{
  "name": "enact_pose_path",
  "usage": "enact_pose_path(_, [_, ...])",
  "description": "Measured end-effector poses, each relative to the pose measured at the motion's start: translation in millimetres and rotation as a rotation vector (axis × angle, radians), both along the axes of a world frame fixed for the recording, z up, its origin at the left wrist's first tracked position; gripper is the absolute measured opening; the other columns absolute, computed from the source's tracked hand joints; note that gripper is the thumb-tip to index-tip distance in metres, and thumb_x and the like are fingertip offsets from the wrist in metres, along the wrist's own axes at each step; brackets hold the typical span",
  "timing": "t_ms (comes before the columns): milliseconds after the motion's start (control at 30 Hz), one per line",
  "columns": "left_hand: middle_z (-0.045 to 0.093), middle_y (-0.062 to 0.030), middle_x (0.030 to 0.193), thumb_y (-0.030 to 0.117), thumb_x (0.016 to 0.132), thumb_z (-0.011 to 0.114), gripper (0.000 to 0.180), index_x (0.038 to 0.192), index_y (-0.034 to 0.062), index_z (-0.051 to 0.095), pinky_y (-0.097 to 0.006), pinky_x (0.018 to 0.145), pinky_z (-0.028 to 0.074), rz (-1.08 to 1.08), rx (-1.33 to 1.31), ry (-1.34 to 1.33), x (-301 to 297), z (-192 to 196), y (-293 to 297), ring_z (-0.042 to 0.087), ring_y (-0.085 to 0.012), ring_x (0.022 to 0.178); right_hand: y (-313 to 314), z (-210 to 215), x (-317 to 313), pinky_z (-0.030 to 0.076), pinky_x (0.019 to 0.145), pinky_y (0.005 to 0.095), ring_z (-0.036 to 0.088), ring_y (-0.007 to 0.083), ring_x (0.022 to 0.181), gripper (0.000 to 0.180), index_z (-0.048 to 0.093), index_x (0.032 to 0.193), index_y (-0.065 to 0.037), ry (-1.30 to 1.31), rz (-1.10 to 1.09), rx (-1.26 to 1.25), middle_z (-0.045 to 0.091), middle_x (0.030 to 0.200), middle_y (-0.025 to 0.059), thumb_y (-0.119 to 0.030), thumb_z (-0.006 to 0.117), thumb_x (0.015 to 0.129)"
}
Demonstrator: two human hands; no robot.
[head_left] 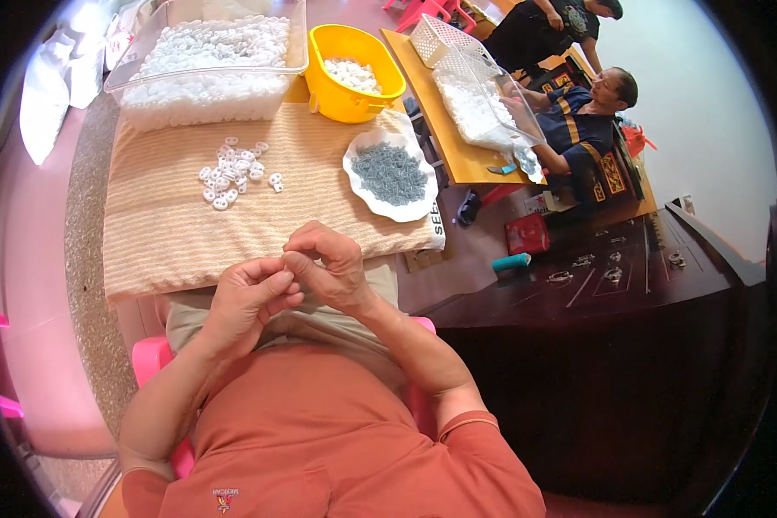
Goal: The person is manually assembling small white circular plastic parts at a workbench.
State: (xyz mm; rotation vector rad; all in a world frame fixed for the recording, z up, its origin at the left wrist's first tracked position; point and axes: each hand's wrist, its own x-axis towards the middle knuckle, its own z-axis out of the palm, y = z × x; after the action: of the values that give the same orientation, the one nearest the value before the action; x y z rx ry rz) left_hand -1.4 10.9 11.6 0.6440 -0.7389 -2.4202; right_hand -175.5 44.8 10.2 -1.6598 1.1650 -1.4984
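My left hand and my right hand meet above my lap, just off the near edge of the cloth-covered table. Both are closed, thumbs against fingers, their tips touching. Whatever they pinch is too small and hidden to name. Beyond them, a loose pile of small white plastic pieces with holes lies on the striped towel. One such piece rests slightly apart at the pile's right. To the right, a white scalloped dish holds many small dark grey pieces.
A clear plastic bin full of white pieces stands at the far left. Beside it is a yellow tub with more inside. At the right, a person sits at another table with a bin; another person stands behind.
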Motion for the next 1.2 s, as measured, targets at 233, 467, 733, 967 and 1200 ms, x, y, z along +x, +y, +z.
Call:
enact_pose_path(233, [0.067, -0.0046, 0.091, 0.008, 0.091, 0.064, 0.018, 0.106, -0.0005, 0.064, -0.026, 0.075, 0.057, 0.015, -0.062, -0.072, -1, 0, -1, 0.064, -0.0107, 0.078, 1, -2, -3, 0.044, 0.06, 0.0211, 0.055, 0.0063, 0.072, 0.007, 0.063, 0.089, 0.001, -0.128, 0.048, 0.165, 0.059, 0.085, 0.0037, -0.006, 0.065, 0.089])
enact_pose_path(467, [0.066, -0.0038, 0.088, 0.009, 0.089, 0.065, 0.021, 0.108, 0.0003, 0.063, -0.024, 0.071, 0.057, 0.036, -0.077, -0.112, 1, -1, -1, 0.063, -0.01, 0.077, -1, -4, -2, 0.046, 0.062, 0.0197, 0.056, 0.0062, 0.073, 0.008, 0.063, 0.089, 0.002, -0.177, 0.099, 0.192, 0.058, 0.089, 0.0031, -0.006, 0.064, 0.091])
enact_pose_path(733, [0.065, -0.0046, 0.091, 0.008, 0.089, 0.066, 0.022, 0.108, 0.0002, 0.062, -0.025, 0.071, 0.057, 0.077, -0.024, -0.083, 1, 0, -2, 0.064, -0.011, 0.078, -1, -7, -3, 0.048, 0.064, 0.0205, 0.057, 0.0068, 0.074, 0.009, 0.063, 0.092, 0.002, -0.331, 0.105, 0.272, 0.058, 0.09, 0.0032, -0.006, 0.065, 0.09])
enact_pose_path(967, [0.066, -0.0059, 0.095, 0.007, 0.088, 0.066, 0.019, 0.105, 0.0018, 0.061, -0.026, 0.074, 0.057, 0.116, 0.03, -0.041, 2, -6, -8, 0.064, -0.012, 0.08, -3, -6, -8, 0.051, 0.066, 0.0221, 0.06, 0.0088, 0.077, 0.008, 0.063, 0.093, 0.003, -0.329, 0.103, 0.339, 0.06, 0.092, 0.0054, -0.005, 0.064, 0.09])
enact_pose_path(1200, [0.067, -0.0075, 0.095, 0.006, 0.089, 0.065, 0.019, 0.106, -0.0006, 0.061, -0.025, 0.076, 0.057, 0.138, 0.064, -0.023, 3, -5, -10, 0.066, -0.013, 0.082, -5, -11, -6, 0.049, 0.067, 0.0212, 0.058, 0.0087, 0.077, 0.011, 0.064, 0.094, 0.002, -0.286, 0.126, 0.337, 0.06, 0.094, 0.0058, -0.008, 0.063, 0.092])
